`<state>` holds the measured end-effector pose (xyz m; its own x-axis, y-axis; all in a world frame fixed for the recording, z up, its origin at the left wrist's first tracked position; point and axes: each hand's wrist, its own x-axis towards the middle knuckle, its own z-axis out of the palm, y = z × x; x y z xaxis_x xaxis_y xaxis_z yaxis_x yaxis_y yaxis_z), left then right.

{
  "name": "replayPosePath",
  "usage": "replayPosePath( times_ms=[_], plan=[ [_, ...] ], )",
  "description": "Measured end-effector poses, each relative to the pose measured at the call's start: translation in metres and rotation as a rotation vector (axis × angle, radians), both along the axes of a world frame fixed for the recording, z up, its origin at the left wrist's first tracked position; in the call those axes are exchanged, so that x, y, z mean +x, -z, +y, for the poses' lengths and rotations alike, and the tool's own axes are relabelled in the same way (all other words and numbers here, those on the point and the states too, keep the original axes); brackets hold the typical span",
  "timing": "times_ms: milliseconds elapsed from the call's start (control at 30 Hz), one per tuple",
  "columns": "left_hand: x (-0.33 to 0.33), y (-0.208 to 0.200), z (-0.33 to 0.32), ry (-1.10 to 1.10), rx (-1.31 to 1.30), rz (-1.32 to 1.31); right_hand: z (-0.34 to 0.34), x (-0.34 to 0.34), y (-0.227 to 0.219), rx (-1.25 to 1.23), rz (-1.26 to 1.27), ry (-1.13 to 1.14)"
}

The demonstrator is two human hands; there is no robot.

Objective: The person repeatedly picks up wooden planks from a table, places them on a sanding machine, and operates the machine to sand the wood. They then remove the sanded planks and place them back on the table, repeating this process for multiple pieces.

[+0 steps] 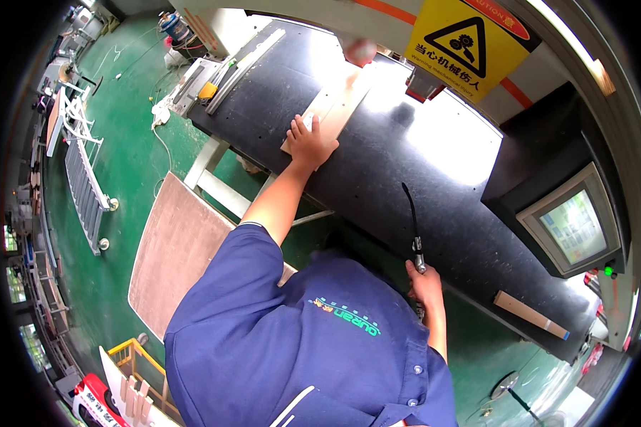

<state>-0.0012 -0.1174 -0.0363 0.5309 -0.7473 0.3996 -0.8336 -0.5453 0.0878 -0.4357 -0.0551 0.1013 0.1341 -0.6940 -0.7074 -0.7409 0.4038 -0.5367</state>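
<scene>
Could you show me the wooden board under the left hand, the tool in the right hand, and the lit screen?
Wooden board (340, 107): head view, on its flat upper face.
Tool (418, 246): head view, on its body, just below the thin black tube.
Lit screen (574, 226): head view, middle of the display.

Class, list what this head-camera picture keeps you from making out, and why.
In the head view:
Pale wooden board: the patch covered by the left hand.
Silver metal hand tool with long black nozzle: grip partly behind the right hand.
Grey-framed rectangular screen: details too small.
Brown wooden panel: part hidden behind the navy sleeve.
</scene>
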Motion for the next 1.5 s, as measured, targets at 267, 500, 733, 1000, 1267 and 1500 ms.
replayPosePath(
  times_ms=[267, 500, 733, 1000, 1267, 1500],
  plan=[
    [0.014, -0.001, -0.021, -0.036, 0.114, 0.042, -0.001, 0.006, -0.012, -0.027, 0.055, -0.03],
    [0.034, -0.006, -0.051, -0.016, 0.187, 0.151, 0.006, -0.002, -0.008, -0.037, 0.079, 0.01],
    [0.033, -0.013, -0.064, -0.032, 0.27, 0.154, 0.011, -0.004, -0.01, 0.01, 0.073, 0.114],
    [0.037, -0.011, -0.062, -0.028, 0.272, 0.166, 0.009, -0.005, -0.002, 0.001, 0.072, 0.101],
    [0.039, -0.006, -0.056, -0.026, 0.251, 0.143, 0.008, -0.008, -0.005, -0.003, 0.079, 0.099],
    [0.04, -0.006, -0.065, -0.052, 0.273, 0.157, 0.007, -0.011, -0.006, 0.001, 0.102, 0.103]
  ],
)
